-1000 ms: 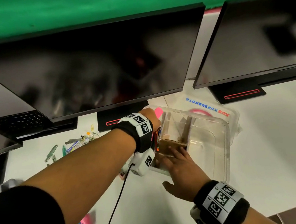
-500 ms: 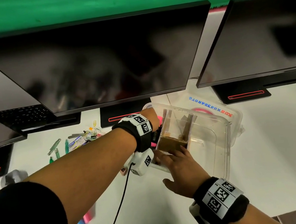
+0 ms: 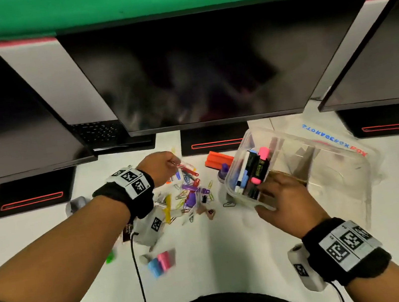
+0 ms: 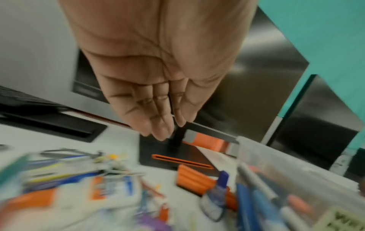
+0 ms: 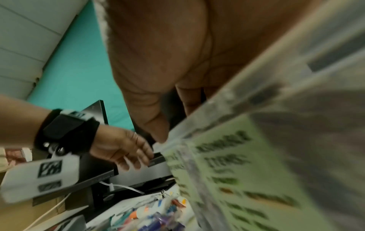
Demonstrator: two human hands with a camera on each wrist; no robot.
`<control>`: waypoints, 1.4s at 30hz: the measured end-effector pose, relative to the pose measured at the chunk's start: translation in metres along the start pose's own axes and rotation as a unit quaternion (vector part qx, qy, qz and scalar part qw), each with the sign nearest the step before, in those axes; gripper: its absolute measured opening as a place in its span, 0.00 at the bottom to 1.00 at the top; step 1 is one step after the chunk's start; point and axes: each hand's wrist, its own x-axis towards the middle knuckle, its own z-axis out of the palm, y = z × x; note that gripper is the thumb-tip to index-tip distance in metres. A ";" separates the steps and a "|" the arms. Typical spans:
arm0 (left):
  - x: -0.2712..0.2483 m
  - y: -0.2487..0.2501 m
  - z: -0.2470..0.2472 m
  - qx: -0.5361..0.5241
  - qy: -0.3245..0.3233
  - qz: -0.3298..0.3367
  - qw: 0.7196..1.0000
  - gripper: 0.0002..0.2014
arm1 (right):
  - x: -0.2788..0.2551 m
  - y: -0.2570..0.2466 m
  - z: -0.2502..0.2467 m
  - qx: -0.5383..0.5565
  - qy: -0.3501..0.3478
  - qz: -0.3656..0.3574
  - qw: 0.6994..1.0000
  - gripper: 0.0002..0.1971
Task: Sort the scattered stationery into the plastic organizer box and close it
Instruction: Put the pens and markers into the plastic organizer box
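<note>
On the far left of the surface (image 3: 235, 249), in front of a monitor base (image 3: 30, 195), nothing is being handled. Nearer you lie a small green piece (image 3: 110, 257) and a blue and pink pair of erasers (image 3: 161, 262), both well apart from the main heap, so they look like later pickups.

Your left hand (image 3: 160, 166) reaches over the far edge of the pile of paper clips (image 3: 188, 189). In the left wrist view its fingers (image 4: 158, 118) lie straight and pressed together with the thumb close against them; whether a clip is already nipped between them is too blurred to tell. In the head view the fingertips sit right at the clips, which suggests you are picking the next small item.

Just right of the pile are an orange stapler (image 3: 216, 159) and a small purple-capped bottle (image 3: 223, 173), both still outside the box and touching or nearly touching its left wall.

Your right hand (image 3: 287, 202) grips the near left corner of the clear plastic box (image 3: 341, 180), thumb along the outside wall, fingers curled over the rim. I judge this steadies the light box while the other hand feeds it. The markers (image 3: 251, 168) already stand packed in its left compartment; the right side looks mostly free.

The lid (image 3: 332, 140) lies open behind the box, so closing is still to come.
</note>
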 end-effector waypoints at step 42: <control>-0.016 -0.183 0.017 -0.014 -0.084 -0.142 0.986 0.23 | 0.131 -0.198 0.159 0.041 -0.096 -0.061 0.993 0.12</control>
